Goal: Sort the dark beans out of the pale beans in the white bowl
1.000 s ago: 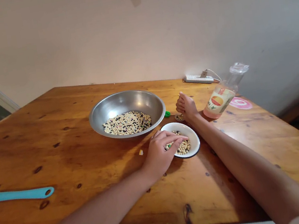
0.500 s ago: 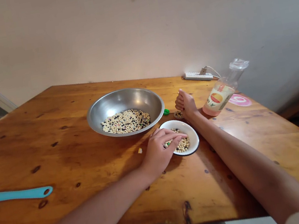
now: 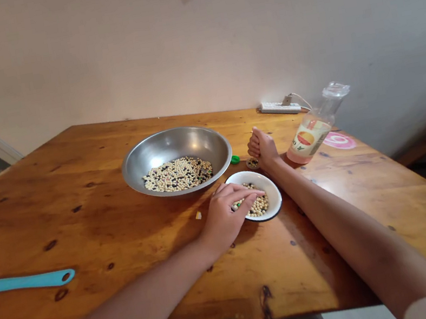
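Observation:
My left hand reaches over the near-left rim of a small white bowl. Its thumb and fingers come together above the mixed pale and dark beans inside; whatever is between them is hidden. My right hand is curled into a fist beyond the bowl, and its contents cannot be seen. Right beside that fist is a small round container with beans showing in it, partly covered by the hand. A green cap lies just left of the container.
A large steel basin of mixed beans stands left of the white bowl. A clear bottle with pink liquid is right of my fist. Behind are a power strip and the wall. A blue handle lies at the left.
The view has shifted slightly. Both hands keep nearly the same pose and place, the left over the white bowl and the right in a fist by the small container.

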The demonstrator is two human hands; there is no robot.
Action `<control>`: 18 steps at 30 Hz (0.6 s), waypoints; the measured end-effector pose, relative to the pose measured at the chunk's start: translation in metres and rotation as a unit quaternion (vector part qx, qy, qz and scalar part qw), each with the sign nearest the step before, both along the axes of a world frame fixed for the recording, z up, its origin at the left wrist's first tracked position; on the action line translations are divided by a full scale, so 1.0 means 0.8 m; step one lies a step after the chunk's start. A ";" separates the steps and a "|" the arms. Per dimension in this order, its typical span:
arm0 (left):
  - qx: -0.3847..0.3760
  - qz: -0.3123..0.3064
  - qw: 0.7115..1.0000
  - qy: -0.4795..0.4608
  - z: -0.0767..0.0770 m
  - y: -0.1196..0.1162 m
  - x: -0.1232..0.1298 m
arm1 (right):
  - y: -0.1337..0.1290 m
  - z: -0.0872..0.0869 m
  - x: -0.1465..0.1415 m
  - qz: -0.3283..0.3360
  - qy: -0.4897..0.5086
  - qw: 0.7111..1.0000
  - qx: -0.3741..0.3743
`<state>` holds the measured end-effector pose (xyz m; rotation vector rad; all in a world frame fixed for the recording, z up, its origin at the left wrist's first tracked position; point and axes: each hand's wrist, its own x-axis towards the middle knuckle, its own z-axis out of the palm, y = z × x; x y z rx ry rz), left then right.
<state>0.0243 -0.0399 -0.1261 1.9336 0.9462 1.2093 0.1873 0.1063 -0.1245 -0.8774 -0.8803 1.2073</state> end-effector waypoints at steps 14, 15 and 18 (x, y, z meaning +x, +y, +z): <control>-0.008 0.003 1.000 0.003 0.001 0.001 0.001 | -0.002 0.001 0.000 -0.007 0.000 1.000 0.000; -0.009 0.003 1.000 0.002 0.001 0.001 0.001 | -0.002 0.001 0.001 -0.007 0.000 1.000 0.000; -0.010 0.003 1.000 0.000 0.001 0.000 0.001 | -0.003 0.001 0.001 -0.008 -0.001 1.000 -0.001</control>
